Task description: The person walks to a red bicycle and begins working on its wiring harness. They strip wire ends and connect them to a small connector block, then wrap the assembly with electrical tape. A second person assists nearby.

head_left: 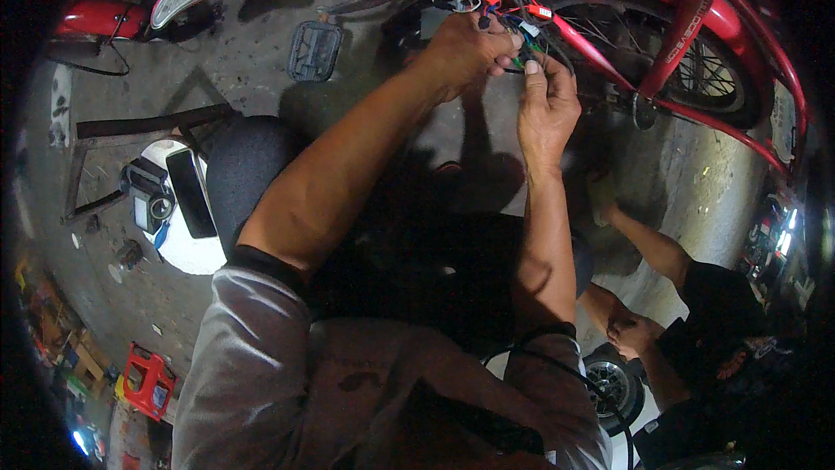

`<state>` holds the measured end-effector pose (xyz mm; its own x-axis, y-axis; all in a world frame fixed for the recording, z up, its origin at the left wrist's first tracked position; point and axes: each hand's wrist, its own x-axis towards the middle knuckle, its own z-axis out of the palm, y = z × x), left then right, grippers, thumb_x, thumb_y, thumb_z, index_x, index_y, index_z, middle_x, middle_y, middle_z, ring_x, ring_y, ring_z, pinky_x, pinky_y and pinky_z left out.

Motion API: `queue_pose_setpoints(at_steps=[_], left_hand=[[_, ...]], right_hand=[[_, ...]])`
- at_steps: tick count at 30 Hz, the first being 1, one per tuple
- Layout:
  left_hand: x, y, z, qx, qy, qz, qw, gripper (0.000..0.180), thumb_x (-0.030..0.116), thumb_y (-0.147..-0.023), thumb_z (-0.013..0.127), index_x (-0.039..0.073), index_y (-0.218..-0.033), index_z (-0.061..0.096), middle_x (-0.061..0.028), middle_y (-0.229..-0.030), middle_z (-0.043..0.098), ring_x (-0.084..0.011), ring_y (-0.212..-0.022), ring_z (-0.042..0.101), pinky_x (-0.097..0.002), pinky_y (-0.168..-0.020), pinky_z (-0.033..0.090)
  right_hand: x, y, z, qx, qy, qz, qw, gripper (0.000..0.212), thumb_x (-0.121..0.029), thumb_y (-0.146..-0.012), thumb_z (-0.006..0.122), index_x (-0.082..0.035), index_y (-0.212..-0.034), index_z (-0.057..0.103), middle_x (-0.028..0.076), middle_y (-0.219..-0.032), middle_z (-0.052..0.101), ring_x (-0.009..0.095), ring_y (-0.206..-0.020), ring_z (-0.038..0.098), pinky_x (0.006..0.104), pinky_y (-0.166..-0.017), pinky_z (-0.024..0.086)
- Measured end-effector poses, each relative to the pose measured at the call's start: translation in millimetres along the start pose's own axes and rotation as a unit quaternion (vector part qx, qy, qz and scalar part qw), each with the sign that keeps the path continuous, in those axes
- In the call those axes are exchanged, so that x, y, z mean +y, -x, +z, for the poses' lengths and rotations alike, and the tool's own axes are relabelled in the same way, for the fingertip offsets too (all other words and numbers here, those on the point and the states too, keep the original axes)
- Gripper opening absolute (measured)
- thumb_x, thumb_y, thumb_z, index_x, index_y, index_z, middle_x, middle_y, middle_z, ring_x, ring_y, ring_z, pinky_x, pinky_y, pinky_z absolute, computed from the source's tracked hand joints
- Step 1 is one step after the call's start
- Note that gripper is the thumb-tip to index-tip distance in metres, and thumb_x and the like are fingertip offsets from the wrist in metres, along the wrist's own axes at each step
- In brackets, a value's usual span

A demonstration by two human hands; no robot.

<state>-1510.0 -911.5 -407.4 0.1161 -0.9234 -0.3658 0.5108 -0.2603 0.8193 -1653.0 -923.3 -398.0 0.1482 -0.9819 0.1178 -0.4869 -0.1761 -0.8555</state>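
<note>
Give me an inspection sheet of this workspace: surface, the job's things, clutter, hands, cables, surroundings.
Surface: grey concrete floor, stained and shadowed.
Job's things: bundle of coloured wires with small connectors, hanging at the red bike frame.
Clutter: black pedal on the floor; white round object with dark parts on it; red crate at the lower left.
Hands: left hand closed on the wires; right hand pinching wires from below.
Cables: black cable looping by the right sleeve.
Surroundings: spoked rear wheel; another person crouched at the right beside a small wheel.
</note>
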Motion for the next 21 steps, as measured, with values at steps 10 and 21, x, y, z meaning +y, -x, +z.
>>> queue_pose_setpoints(at_steps=[10,21], left_hand=[[-2.0,-0.9,-0.6,0.014,-0.031,0.013,0.999,0.017,0.016,-0.077,0.069,0.002,-0.08,0.058,-0.0043,-0.069,0.059,-0.0108,-0.06,0.055,-0.0224,-0.052,0.045],[-2.4,0.1,-5.0,-0.005,-0.024,0.035,0.999,0.018,0.017,-0.076,0.067,0.002,-0.082,0.06,-0.0049,-0.07,0.06,-0.0124,-0.061,0.056,-0.0251,-0.059,0.047]], right_hand=[[0.6,-0.2,-0.7,0.015,0.042,-0.087,0.995,0.015,-0.011,-0.083,0.06,0.0,-0.093,0.062,0.016,-0.087,0.057,0.028,-0.082,0.056,0.0343,-0.073,0.045],[-2.9,-2.3,-3.7,-0.002,0.036,-0.096,0.995,0.016,-0.01,-0.082,0.061,0.0,-0.094,0.063,0.013,-0.089,0.057,0.025,-0.082,0.057,0.0325,-0.074,0.045]])
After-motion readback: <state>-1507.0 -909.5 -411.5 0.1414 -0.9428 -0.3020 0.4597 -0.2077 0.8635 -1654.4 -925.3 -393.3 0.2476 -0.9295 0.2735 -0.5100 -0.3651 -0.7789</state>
